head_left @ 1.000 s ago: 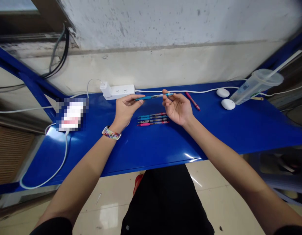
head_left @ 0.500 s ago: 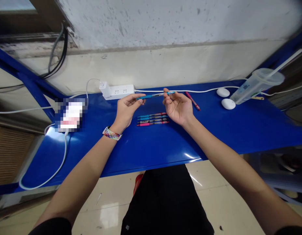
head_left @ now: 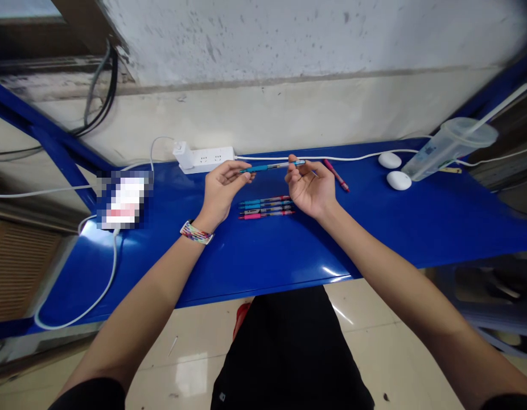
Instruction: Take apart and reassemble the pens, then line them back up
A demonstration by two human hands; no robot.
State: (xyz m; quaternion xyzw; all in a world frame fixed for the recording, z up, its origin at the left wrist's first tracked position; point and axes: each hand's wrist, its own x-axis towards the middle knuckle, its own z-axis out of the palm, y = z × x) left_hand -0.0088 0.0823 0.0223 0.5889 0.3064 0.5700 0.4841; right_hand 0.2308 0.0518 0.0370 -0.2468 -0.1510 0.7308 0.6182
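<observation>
A blue pen (head_left: 272,166) with a clear barrel is held level above the blue table (head_left: 255,262). My left hand (head_left: 223,191) pinches its blue grip end between thumb and fingers, and a patterned band circles that wrist. At the other end, my right hand (head_left: 312,188) is closed on the pen with its fingertips, palm turned up. Below and between the hands several pens (head_left: 267,208) lie side by side in a row, with blue, dark and pink grips. Just beyond my right hand rests a red pen (head_left: 337,175), apart from the row.
Along the wall sits a white power strip (head_left: 212,159) with a plug and cables. A blurred-out phone (head_left: 124,202) on a white cable lies left. Two white rounded objects (head_left: 399,180) and a clear cup (head_left: 443,149) with a straw stand right.
The pen has turned slightly between my fingers, showing more of its barrel. Both hands stay in nearly the same place.
</observation>
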